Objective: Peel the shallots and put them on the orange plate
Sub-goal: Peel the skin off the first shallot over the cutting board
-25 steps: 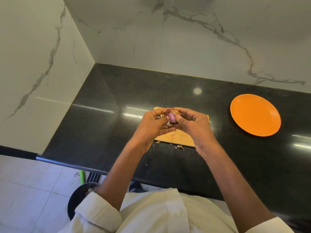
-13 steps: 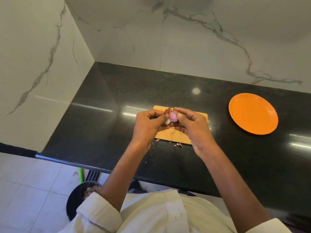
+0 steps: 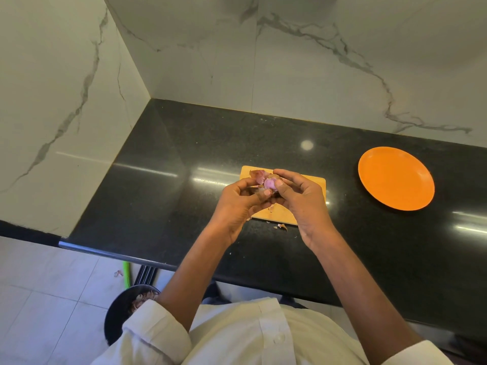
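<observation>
A small purple shallot [image 3: 269, 183] is held above a wooden cutting board [image 3: 313, 185]. My right hand [image 3: 300, 198] grips it between thumb and fingers. My left hand [image 3: 237, 204] pinches a loose flap of reddish skin [image 3: 257, 175] that sticks up from the shallot's left side. The orange plate [image 3: 395, 177] lies bare on the black counter, well to the right of both hands. Much of the shallot is hidden by my fingers.
Skin scraps [image 3: 281, 227] lie on the black counter [image 3: 171, 185] by the board's near edge. Marble walls close the counter at the back and left. Below the counter edge, a dark bin [image 3: 123, 312] with peelings stands on the floor.
The skin flap has come further off the shallot and now stands up on its left. More purple flesh shows. Both hands stay over the board.
</observation>
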